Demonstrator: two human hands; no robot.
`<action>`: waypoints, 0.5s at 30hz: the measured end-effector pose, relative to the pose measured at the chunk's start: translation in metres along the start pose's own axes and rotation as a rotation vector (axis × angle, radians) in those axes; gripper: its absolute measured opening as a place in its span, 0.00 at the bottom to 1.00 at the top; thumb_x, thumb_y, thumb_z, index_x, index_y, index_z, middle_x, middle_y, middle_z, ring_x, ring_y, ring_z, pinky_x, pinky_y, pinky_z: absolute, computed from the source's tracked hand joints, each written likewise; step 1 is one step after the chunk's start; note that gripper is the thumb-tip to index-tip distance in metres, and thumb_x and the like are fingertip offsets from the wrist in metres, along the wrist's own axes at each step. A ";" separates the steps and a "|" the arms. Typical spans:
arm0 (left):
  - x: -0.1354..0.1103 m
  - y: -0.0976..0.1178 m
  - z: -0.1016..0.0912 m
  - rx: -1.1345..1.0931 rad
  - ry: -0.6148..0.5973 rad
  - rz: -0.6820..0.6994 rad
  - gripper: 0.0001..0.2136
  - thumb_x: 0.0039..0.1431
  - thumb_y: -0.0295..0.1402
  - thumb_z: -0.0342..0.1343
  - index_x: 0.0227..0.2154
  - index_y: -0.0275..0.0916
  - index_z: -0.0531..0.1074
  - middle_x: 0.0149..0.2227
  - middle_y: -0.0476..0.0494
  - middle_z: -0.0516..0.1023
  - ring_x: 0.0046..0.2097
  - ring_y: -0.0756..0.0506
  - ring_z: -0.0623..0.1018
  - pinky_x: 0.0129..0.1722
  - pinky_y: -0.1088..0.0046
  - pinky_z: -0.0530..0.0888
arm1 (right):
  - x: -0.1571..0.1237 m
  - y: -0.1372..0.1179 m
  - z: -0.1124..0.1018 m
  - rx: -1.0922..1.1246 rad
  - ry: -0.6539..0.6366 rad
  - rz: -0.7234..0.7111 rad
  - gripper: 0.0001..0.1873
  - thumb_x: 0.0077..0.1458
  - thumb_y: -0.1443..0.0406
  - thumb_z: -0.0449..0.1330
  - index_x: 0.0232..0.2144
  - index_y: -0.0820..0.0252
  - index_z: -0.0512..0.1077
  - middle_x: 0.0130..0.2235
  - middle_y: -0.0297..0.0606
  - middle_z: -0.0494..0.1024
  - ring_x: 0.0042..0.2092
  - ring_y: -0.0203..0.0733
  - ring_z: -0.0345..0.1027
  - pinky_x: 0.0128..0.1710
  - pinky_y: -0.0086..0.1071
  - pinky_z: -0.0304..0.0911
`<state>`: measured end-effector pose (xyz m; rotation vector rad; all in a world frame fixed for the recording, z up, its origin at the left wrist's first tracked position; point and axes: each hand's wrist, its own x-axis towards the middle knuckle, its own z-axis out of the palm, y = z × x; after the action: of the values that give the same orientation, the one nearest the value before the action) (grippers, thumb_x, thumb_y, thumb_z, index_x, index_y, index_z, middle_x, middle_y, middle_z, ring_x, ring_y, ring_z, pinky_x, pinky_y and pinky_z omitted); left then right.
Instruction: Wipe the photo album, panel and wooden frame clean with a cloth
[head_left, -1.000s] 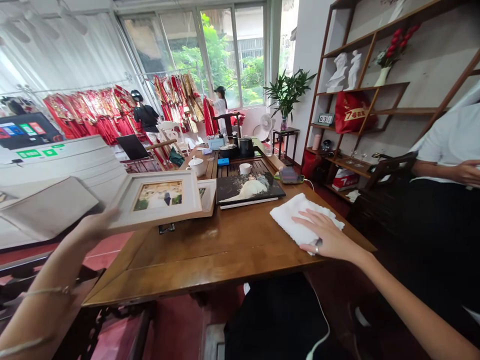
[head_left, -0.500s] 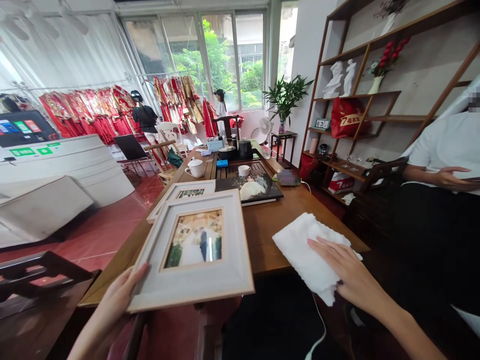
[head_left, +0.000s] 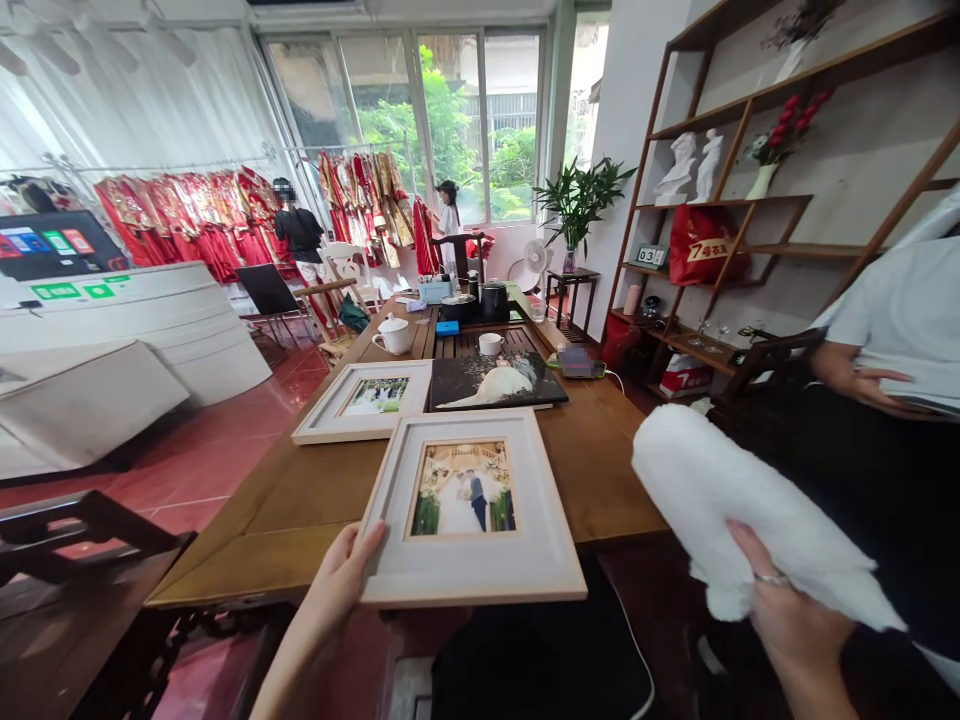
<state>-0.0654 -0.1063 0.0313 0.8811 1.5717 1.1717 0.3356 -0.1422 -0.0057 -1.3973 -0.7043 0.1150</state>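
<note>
Framed photo: the nearer one, in front of the person, tilted face up, its lower edge jutting past the table's near edge; whether it touches the tabletop cannot be told.
Frame's long axis: uncertain at this tilt; the pictured couple stand upright to the wearer.
Left hand: the nearer hand, clamped on the frame's left side towards the lower corner, thumb over the front.
White cloth: bunched, off to the frame's right with a gap between, its length slanting from upper left to lower right.
Right hand: closed on the cloth, a ringed digit over it, other fingers hidden; the frame lies to its left.
Second framed photo: flat on the table, beyond and left of the held one.
Dark photo panel: just beside that, on its right.
Person in white: at far right, beyond the cloth.
</note>
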 end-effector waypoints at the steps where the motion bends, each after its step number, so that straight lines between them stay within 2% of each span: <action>1: 0.001 -0.002 0.004 0.018 0.012 0.018 0.24 0.39 0.51 0.63 0.31 0.36 0.69 0.23 0.50 0.73 0.23 0.49 0.70 0.22 0.76 0.65 | -0.004 -0.009 0.010 0.150 0.116 0.078 0.28 0.38 0.59 0.69 0.43 0.61 0.71 0.46 0.40 0.76 0.53 0.54 0.64 0.57 0.48 0.59; 2: 0.002 -0.004 0.009 0.040 0.020 0.033 0.25 0.38 0.52 0.63 0.32 0.36 0.69 0.23 0.50 0.73 0.24 0.49 0.70 0.22 0.76 0.64 | -0.007 -0.018 0.020 0.296 0.149 0.171 0.30 0.37 0.60 0.70 0.46 0.59 0.70 0.48 0.38 0.75 0.53 0.52 0.66 0.57 0.46 0.59; 3: 0.004 -0.006 0.013 0.064 0.023 0.043 0.26 0.37 0.53 0.63 0.32 0.35 0.69 0.23 0.50 0.73 0.24 0.49 0.70 0.22 0.76 0.65 | -0.008 -0.023 0.028 0.398 0.106 0.298 0.29 0.39 0.59 0.69 0.46 0.58 0.71 0.48 0.38 0.76 0.52 0.50 0.67 0.57 0.45 0.60; 5: 0.008 -0.011 0.021 0.103 0.029 0.057 0.28 0.36 0.54 0.63 0.32 0.35 0.69 0.23 0.50 0.73 0.25 0.48 0.71 0.23 0.75 0.65 | -0.005 -0.026 0.041 0.544 -0.107 0.566 0.25 0.44 0.56 0.64 0.45 0.58 0.72 0.46 0.38 0.78 0.50 0.50 0.70 0.55 0.46 0.62; 7: 0.011 -0.014 0.027 0.128 0.030 0.072 0.28 0.37 0.56 0.60 0.32 0.36 0.68 0.23 0.50 0.72 0.25 0.48 0.71 0.24 0.74 0.66 | 0.002 -0.018 0.050 0.588 -0.354 0.706 0.22 0.51 0.52 0.58 0.44 0.57 0.74 0.44 0.41 0.80 0.48 0.52 0.71 0.53 0.49 0.64; 9: 0.010 -0.013 0.033 0.157 0.014 0.099 0.27 0.40 0.57 0.57 0.32 0.37 0.68 0.24 0.50 0.72 0.27 0.47 0.72 0.26 0.73 0.68 | 0.008 -0.007 0.058 0.575 -0.548 0.653 0.25 0.55 0.49 0.51 0.46 0.56 0.74 0.42 0.42 0.81 0.48 0.53 0.72 0.51 0.50 0.65; 11: 0.008 -0.009 0.038 0.207 -0.024 0.135 0.25 0.43 0.57 0.55 0.31 0.38 0.68 0.25 0.49 0.74 0.29 0.46 0.74 0.29 0.71 0.69 | 0.011 0.003 0.067 0.525 -0.695 0.483 0.30 0.58 0.47 0.45 0.50 0.57 0.72 0.42 0.44 0.81 0.47 0.53 0.73 0.51 0.51 0.65; 13: 0.004 -0.002 0.041 0.278 -0.088 0.163 0.23 0.45 0.56 0.55 0.29 0.38 0.68 0.26 0.48 0.75 0.31 0.45 0.74 0.31 0.71 0.69 | 0.013 0.010 0.075 0.470 -0.763 0.310 0.33 0.60 0.47 0.40 0.56 0.58 0.67 0.44 0.44 0.80 0.46 0.53 0.73 0.51 0.51 0.65; 15: 0.002 0.005 0.044 0.364 -0.153 0.198 0.21 0.46 0.54 0.55 0.27 0.39 0.67 0.26 0.47 0.76 0.31 0.44 0.74 0.31 0.70 0.68 | 0.015 0.015 0.082 0.444 -0.741 0.197 0.33 0.61 0.48 0.39 0.60 0.58 0.61 0.47 0.44 0.79 0.46 0.52 0.74 0.52 0.50 0.64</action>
<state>-0.0235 -0.0909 0.0321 1.3584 1.6240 0.9381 0.3103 -0.0622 -0.0131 -0.9698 -1.0632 0.9243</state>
